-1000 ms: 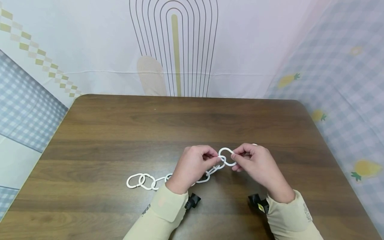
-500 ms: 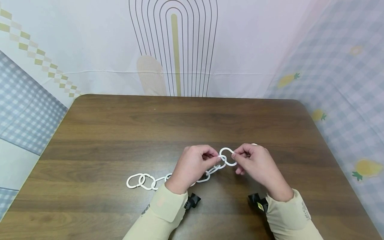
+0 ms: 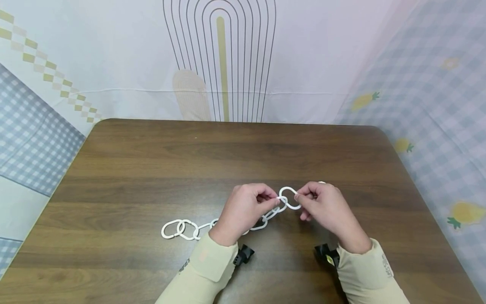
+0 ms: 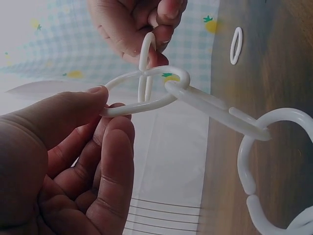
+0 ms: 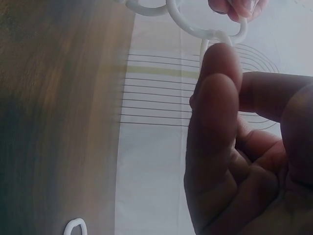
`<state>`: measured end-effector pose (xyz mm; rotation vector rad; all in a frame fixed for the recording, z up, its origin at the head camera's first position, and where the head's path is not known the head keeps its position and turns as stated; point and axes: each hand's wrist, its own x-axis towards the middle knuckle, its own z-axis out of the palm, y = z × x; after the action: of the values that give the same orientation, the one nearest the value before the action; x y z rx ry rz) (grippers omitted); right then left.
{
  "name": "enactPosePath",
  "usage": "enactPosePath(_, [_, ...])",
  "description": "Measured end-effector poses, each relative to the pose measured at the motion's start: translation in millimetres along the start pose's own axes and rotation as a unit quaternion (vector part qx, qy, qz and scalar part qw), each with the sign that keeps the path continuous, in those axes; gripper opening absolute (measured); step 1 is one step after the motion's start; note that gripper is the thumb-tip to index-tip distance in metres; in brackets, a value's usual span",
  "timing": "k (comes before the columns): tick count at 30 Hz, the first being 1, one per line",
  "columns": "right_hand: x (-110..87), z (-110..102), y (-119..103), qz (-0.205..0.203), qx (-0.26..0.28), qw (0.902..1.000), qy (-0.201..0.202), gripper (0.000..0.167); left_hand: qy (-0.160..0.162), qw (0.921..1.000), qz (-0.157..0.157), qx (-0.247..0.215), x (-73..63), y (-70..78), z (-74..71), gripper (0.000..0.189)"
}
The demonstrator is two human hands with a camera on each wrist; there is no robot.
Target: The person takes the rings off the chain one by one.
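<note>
A white plastic chain [image 3: 190,230] of oval links trails over the table from the left, passes behind my left wrist and rises to my hands. Between thumb and fingers my left hand [image 3: 247,209] pinches one link [image 4: 156,104] of it. My right hand [image 3: 324,207] pinches the end link [image 3: 287,188] at its right side. These two links are threaded through each other, as the left wrist view shows. Further links [image 4: 220,113] hang down from the pinched one toward the wood. In the right wrist view, fingers hide most of the end link.
The brown wooden table [image 3: 152,160] spans the view, its far edge against a patterned cloth [image 3: 311,63]. A loose white link [image 4: 236,46] lies on the wood beyond my right hand. Black wrist cameras [image 3: 244,255] sit at both cuffs.
Both hands keep their pinch and stay nearly in place. The end link and my right fingertips have shifted very slightly to the right.
</note>
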<state>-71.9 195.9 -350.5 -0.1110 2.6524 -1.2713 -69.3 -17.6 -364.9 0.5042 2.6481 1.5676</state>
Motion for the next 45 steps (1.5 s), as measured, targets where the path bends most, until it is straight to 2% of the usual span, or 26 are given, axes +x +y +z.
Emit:
enactPosePath(15, [1.9, -9.8, 6.3, -0.026, -0.064, 0.9964, 0.049, 0.008, -0.006, 1.0, 0.002, 0.006, -0.7, 1.4, -3.8, 0.004])
enactPosePath(29, [3.9, -19.9, 12.0, 0.012, -0.044, 0.9975, 0.054, 0.012, -0.001, 1.0, -0.003, 0.001, -0.1, 2.3, -5.8, 0.004])
enactPosePath(34, [5.2, -22.7, 14.6, 0.014, -0.043, 0.997, 0.063, 0.014, -0.002, 1.0, -0.005, 0.001, 0.3, 2.6, -5.7, 0.004])
enactPosePath(45, [10.3, -30.0, 26.1, 0.047, -0.058, 0.9943, 0.076, 0.018, 0.001, 0.9999, -0.007, 0.007, -0.7, 3.0, -7.2, 0.004])
